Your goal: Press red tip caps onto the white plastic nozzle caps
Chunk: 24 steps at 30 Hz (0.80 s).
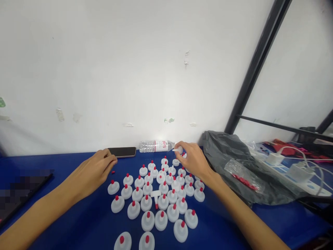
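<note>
Many white nozzle lids [148,221] with red tip caps stand spread over the blue table. One nozzle lid [155,194] lies on its side among them. My right hand [194,158], at the far edge of the group, pinches a white nozzle lid [179,150] tipped sideways, its bare tip pointing left; no red shows on it. My left hand [100,166] is at the left of the group with thumb and fingers pressed together; whatever is between them is hidden. Just under its fingertips a small red tip cap [113,172] is on the table.
A clear plastic bottle [156,146] lies along the wall, with a phone [122,152] to its left. At right, a grey plastic bag [221,152] bears a clear pouch of red caps [244,178] beside a power strip [307,182]. A dark flat device [28,194] lies at far left.
</note>
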Each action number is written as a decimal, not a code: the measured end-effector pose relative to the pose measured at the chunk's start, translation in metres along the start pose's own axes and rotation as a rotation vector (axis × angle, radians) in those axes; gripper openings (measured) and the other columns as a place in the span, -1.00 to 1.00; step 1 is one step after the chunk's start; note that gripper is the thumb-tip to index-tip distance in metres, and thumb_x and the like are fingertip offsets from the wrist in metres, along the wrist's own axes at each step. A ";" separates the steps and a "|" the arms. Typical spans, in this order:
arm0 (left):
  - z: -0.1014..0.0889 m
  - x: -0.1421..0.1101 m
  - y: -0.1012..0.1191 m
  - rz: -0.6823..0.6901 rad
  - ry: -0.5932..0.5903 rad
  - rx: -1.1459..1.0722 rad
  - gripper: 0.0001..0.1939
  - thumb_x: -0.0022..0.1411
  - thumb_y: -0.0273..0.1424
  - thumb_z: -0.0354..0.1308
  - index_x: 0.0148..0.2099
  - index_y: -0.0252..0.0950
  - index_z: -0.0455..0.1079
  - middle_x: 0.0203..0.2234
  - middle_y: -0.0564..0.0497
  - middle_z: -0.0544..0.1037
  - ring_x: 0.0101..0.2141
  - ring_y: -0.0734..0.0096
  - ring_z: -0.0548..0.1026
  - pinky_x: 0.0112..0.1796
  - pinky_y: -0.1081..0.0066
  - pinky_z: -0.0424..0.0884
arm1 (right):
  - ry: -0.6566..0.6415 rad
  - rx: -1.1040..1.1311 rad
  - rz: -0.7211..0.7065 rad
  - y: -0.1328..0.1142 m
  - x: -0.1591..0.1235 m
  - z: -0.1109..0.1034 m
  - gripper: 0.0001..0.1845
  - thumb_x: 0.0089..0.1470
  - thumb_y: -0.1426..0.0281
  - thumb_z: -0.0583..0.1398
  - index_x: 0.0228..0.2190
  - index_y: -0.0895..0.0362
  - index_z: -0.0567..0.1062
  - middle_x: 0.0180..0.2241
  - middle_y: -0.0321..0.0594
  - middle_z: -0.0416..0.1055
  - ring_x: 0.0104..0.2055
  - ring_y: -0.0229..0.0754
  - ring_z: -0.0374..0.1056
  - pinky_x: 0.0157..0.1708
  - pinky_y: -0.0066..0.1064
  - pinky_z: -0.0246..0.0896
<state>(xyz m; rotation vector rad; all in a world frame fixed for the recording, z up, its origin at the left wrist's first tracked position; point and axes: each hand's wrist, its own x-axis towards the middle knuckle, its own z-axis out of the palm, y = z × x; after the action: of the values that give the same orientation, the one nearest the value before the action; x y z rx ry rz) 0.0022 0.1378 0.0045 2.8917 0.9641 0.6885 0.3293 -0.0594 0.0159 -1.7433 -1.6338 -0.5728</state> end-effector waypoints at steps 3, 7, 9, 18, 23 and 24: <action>-0.002 0.000 -0.004 -0.004 -0.064 0.010 -0.45 0.50 -0.05 -0.23 -0.03 -0.18 0.55 -0.07 -0.15 0.55 -0.15 0.05 0.60 -0.14 0.13 0.43 | -0.068 -0.003 0.024 0.003 0.001 0.000 -0.95 0.34 0.39 0.29 -0.18 0.04 0.60 -0.32 -0.28 0.63 -0.23 -0.05 0.56 -0.02 -0.23 0.36; -0.007 0.001 -0.010 -0.003 -0.178 0.017 -0.46 0.44 -0.07 -0.20 -0.09 -0.16 0.58 -0.10 -0.17 0.60 -0.12 -0.01 0.63 -0.13 0.11 0.45 | -0.141 -0.008 0.031 0.004 0.002 -0.001 -0.95 0.35 0.34 0.33 -0.19 0.03 0.63 -0.05 -0.17 0.64 -0.03 -0.01 0.56 0.02 -0.22 0.34; -0.008 0.002 -0.012 -0.008 -0.230 0.021 -0.50 0.41 -0.08 -0.16 -0.14 -0.15 0.59 -0.12 -0.18 0.64 -0.10 -0.05 0.63 -0.13 0.11 0.45 | -0.178 -0.017 0.041 0.003 0.002 -0.001 -0.94 0.34 0.34 0.34 -0.20 0.03 0.66 -0.11 -0.17 0.64 -0.10 -0.02 0.56 -0.04 -0.22 0.35; -0.007 -0.002 -0.017 -0.042 -0.342 0.042 -0.70 0.33 -0.14 -0.04 -0.30 -0.13 0.44 -0.26 -0.14 0.68 -0.25 -0.03 0.61 -0.31 0.20 0.34 | -0.311 -0.015 0.062 -0.002 0.001 0.001 -0.93 0.32 0.43 0.36 -0.25 0.05 0.68 -0.24 -0.25 0.69 -0.20 -0.10 0.60 -0.22 -0.36 0.30; 0.000 -0.005 -0.021 -0.043 -0.353 0.041 -0.70 0.31 -0.13 -0.03 -0.32 -0.12 0.43 -0.29 -0.14 0.66 -0.26 -0.05 0.61 -0.34 0.21 0.32 | -0.343 -0.021 0.072 -0.001 0.001 0.005 -0.95 0.30 0.43 0.39 -0.21 0.03 0.70 -0.25 -0.26 0.71 -0.18 -0.08 0.62 -0.19 -0.36 0.33; 0.001 -0.005 -0.022 -0.041 -0.354 0.041 -0.70 0.31 -0.13 -0.03 -0.32 -0.12 0.43 -0.29 -0.14 0.66 -0.26 -0.05 0.61 -0.34 0.21 0.32 | -0.349 -0.023 0.074 -0.001 0.001 0.006 -0.94 0.29 0.43 0.39 -0.20 0.04 0.71 -0.25 -0.26 0.72 -0.17 -0.08 0.63 -0.18 -0.35 0.34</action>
<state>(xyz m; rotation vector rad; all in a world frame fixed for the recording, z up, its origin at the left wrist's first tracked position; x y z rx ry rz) -0.0135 0.1529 -0.0019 2.8755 0.9931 0.1448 0.3274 -0.0546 0.0130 -1.9962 -1.7894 -0.2621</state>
